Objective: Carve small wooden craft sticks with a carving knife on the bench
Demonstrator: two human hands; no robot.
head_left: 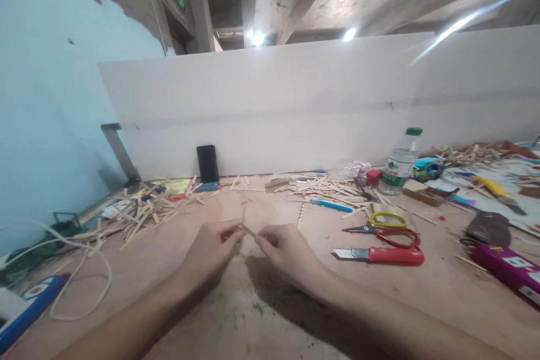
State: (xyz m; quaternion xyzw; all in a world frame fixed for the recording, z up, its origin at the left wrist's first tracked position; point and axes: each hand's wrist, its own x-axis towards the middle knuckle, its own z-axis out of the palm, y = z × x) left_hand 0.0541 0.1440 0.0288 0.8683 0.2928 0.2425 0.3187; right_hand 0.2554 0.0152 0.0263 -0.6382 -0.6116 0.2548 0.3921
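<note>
In the head view my left hand (219, 243) and my right hand (286, 247) meet over the middle of the table, fingertips pinched close together. Between them runs a short, thin wooden stick (249, 231), slanting down into my right fingers. Another pale wooden piece (243, 215) points upward at my left fingertips; whether the two are joined cannot be made out. Off to the right of my right hand lie a red-handled utility knife (379, 255) with its blade out and scissors (382, 229) with yellow and red handles.
Loose wooden sticks (143, 215) are heaped at the left, with more sticks (333, 188) at the back. A black phone (207, 163) leans on the white board (270, 107). A water bottle (399, 166), a blue pen (331, 205) and a purple packet (508, 271) stand or lie rightward. A white cable (110, 275) loops at left.
</note>
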